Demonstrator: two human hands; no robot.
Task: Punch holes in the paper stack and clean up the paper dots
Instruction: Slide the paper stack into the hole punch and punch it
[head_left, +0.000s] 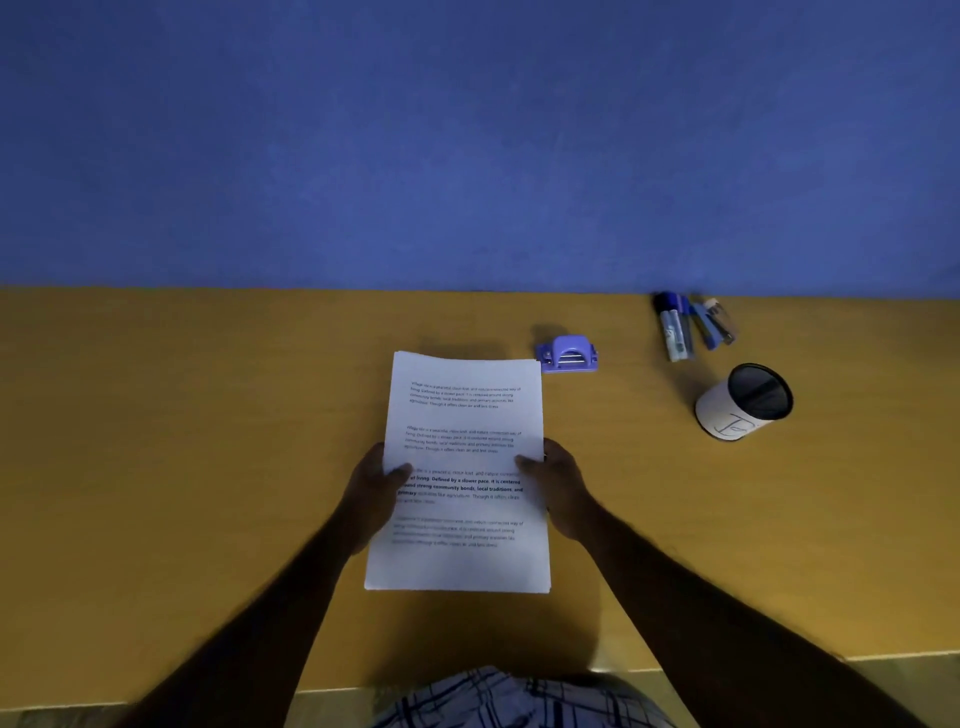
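A white paper stack (465, 415) with printed text lies lengthwise in the middle of the yellow-brown desk (208, 441). My left hand (371, 493) grips the stack's left edge, thumb on top of the sheets. My right hand (558, 483) grips the right edge the same way. A small blue hole punch (568, 354) stands on the desk just beyond the stack's far right corner, apart from both hands. No paper dots are visible.
A white cup (740, 402) with a dark inside stands at the right. Behind it, several markers and pens (691, 325) lie against the blue wall (467, 156). The desk's near edge runs just in front of my lap.
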